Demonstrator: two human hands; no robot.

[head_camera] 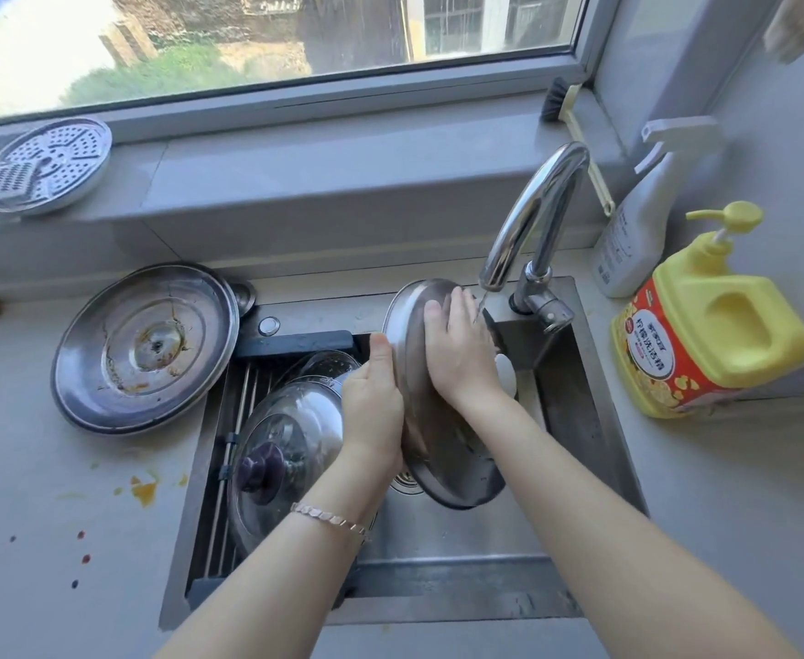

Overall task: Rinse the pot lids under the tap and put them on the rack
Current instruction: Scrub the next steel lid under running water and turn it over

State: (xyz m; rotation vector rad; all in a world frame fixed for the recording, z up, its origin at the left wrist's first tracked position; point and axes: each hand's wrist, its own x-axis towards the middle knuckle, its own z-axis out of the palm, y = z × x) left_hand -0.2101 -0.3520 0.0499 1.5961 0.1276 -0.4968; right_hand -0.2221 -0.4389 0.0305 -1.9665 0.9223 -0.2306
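Note:
A steel pot lid [443, 449] stands on edge over the sink [581, 401], tilted under the tap [533, 221]. My left hand [374, 401] grips its left rim, thumb on the near face. My right hand [457, 354] lies flat on the lid's face with straight fingers, near a thin stream of water. A glass lid with a dark knob [286, 449] rests on the roll-up rack [243, 406] over the sink's left half, with a clear bowl-like lid [331, 363] behind it. A large dirty steel lid [145, 347] lies upside down on the counter at left.
A yellow dish-soap pump bottle [709, 325] and a white spray bottle [638, 221] stand right of the tap. A perforated steamer plate [43, 166] leans on the windowsill, a brush [576, 130] lies near the window corner. Orange stains [143, 489] mark the left counter.

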